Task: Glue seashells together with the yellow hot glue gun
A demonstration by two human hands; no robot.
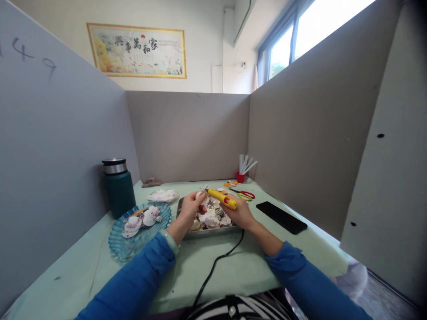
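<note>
My right hand (238,213) is wrapped round a yellow hot glue gun (223,198), its nozzle pointing left toward my left fingers. Between the thumb and fingers of my left hand (189,210) is a pale seashell (199,195), partly hidden by them. Both hands are above a metal tray (213,232) heaped with mixed seashells (210,219). A black cord (216,259) runs from under my right hand toward my lap. Left of the tray, a blue scalloped plate (116,243) bears white and purplish shells (150,216) grouped together.
A dark green bottle (119,193) stands behind the plate near the left partition. White crumpled material (163,195) lies behind the tray. At right are a black phone (282,217), red-and-yellow-handled scissors (246,194), and a red cup (240,178) of white sticks (246,165). Grey partitions (190,133) enclose the table.
</note>
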